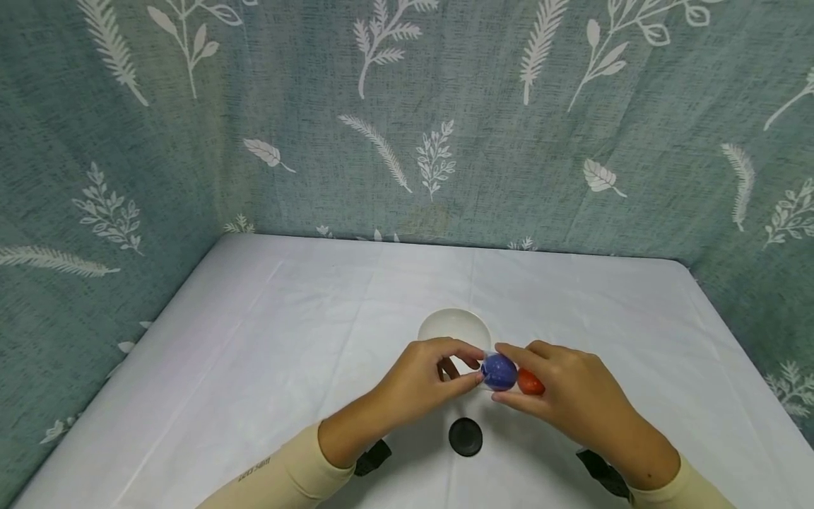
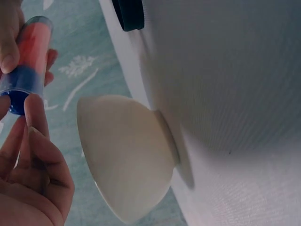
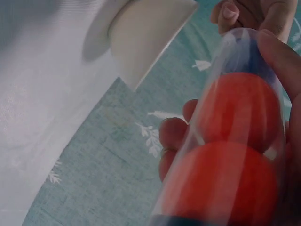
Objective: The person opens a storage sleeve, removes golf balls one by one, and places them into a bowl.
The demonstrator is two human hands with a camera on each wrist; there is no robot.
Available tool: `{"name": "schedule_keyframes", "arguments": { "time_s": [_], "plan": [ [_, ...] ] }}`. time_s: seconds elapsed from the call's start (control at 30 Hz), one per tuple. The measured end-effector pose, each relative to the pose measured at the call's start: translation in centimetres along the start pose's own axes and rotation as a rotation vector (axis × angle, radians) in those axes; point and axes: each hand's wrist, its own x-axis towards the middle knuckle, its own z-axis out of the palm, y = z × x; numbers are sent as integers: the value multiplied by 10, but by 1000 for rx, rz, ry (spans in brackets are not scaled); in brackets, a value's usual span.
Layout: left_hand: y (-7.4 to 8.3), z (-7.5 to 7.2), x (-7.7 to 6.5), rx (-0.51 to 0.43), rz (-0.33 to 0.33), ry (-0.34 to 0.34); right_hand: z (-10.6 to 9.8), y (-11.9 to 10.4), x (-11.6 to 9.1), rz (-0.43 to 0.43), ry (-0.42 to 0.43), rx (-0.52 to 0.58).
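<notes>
My right hand [image 1: 566,389] grips a clear tube [image 3: 188,155] from the side. Inside it sit two red balls [image 3: 242,110], one behind the other, with a blue ball [image 1: 499,372] at the end toward my left hand. My left hand [image 1: 429,371] pinches that end with thumb and fingertips, close against the blue ball. In the left wrist view the left fingertips [image 2: 36,106] lie at the tube's rim. The tube is held above the table. Something dark shows at the tube's other end in the right wrist view.
A white bowl [image 1: 451,325] stands on the white-covered table [image 1: 305,318], just beyond the hands. Nearer me lies a round black lid [image 1: 466,437]. Green leaf-patterned cloth [image 1: 407,141] hangs behind and at both sides.
</notes>
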Motion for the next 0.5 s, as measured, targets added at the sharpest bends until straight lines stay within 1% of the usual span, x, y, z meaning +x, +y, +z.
{"name": "schedule_keyframes", "arguments": {
  "time_s": [0.2, 0.37, 0.5],
  "plan": [
    [-2, 2, 0, 0, -14, -11, -4, -2, -1, 32, -62, -53],
    [-3, 3, 0, 0, -30, -38, -7, -4, -1, 40, -91, -72],
    [-4, 3, 0, -12, -40, -54, -9, -7, -1, 60, -131, -84]
  ]
}}
